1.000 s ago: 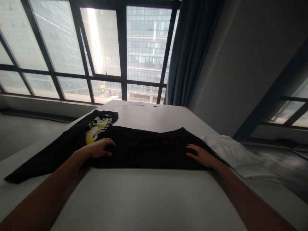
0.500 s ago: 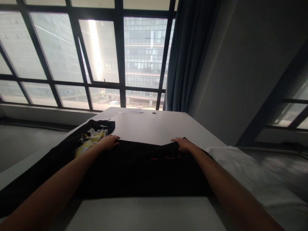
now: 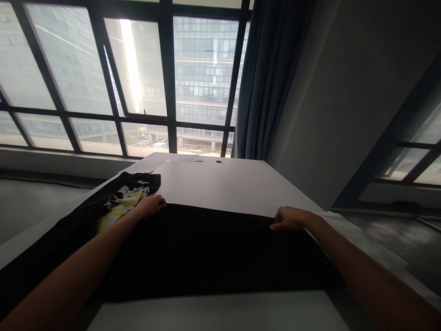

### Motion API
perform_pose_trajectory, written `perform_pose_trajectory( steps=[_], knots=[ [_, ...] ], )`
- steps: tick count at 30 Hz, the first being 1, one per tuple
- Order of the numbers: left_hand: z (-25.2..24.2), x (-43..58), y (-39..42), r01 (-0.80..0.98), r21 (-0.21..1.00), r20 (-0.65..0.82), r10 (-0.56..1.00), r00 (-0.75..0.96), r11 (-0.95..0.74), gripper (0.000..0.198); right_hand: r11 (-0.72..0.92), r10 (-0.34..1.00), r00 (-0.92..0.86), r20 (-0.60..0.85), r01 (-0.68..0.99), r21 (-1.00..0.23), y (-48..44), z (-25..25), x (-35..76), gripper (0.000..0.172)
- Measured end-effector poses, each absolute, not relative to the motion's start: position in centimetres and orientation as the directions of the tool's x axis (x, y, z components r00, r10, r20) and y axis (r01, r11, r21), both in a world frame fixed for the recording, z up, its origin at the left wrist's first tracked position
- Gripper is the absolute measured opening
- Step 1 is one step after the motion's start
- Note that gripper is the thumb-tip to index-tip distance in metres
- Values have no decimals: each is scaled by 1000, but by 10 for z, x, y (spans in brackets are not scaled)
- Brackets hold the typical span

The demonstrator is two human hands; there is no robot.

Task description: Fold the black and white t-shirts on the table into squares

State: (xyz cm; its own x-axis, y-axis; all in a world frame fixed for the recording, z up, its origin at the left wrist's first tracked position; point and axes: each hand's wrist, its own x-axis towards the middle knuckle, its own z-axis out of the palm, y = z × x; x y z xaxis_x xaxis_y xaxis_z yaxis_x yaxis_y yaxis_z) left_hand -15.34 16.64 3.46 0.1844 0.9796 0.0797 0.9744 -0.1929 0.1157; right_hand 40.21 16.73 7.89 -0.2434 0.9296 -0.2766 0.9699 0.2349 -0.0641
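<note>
A black garment (image 3: pixel 213 248) lies spread flat across the white table (image 3: pixel 223 184). My left hand (image 3: pixel 151 204) grips its far left corner with fingers curled over the edge. My right hand (image 3: pixel 287 218) pinches its far right corner, fingers closed on the cloth. The far edge runs straight and taut between my hands. Beside my left hand lies another black garment with a yellow and white print (image 3: pixel 120 204), partly under my left forearm.
A white cloth (image 3: pixel 347 230) lies at the table's right edge, partly hidden by my right arm. Papers (image 3: pixel 165 158) and a small dark dot (image 3: pixel 218 161) sit at the far end near the windows. A blue curtain (image 3: pixel 268 78) hangs beyond.
My hands moved from the garment's near part to its far edge, then my right hand slid out to the right, drawing the edge straight. The garment now lies flatter and wider.
</note>
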Motion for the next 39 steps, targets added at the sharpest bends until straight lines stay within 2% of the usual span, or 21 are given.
perform_pose_trajectory(
  steps=[3,5,8,12,16,18,21,25,28,32,33,35,37,39],
  knots=[
    [36,-156,173,974,142,87,983,163,-174,32,187,979,-186,-86,982,2,179,64,413,33],
    [38,-160,176,974,157,83,985,150,-161,33,188,978,-186,-92,982,7,187,58,420,25],
    [40,-166,177,974,173,72,988,138,-149,35,248,961,-254,-105,966,-68,196,60,433,17],
    [44,-173,176,963,220,75,987,144,-157,36,314,946,-323,-8,925,-216,206,79,457,25],
    [44,-173,175,959,250,84,990,115,-133,35,254,967,-243,72,918,-303,217,84,473,31],
    [42,-172,174,967,234,78,993,85,-101,36,218,975,-198,103,939,-265,220,74,473,29],
    [40,-168,171,977,202,89,994,58,-75,37,217,976,-206,73,954,-209,223,55,469,25],
    [40,-161,168,988,142,138,990,41,-61,38,220,973,-233,-11,933,-284,224,44,464,31],
    [42,-153,166,995,92,167,986,29,-45,37,172,982,-187,-40,955,-244,224,49,461,31],
    [48,-136,155,999,46,218,976,11,-22,31,95,974,-83,212,994,-51,214,56,450,33],
    [50,-131,150,998,49,229,973,27,-39,30,120,967,-110,232,992,-31,210,56,447,31],
    [56,-121,132,983,105,196,972,128,-150,32,238,963,-224,150,967,-85,199,53,442,31],
    [60,-113,108,912,241,85,944,320,-331,40,323,945,-326,11,929,-180,188,48,439,37],
    [61,-109,81,810,381,-65,860,505,-447,57,342,933,-357,-51,920,-190,178,44,438,40]
  ],
)
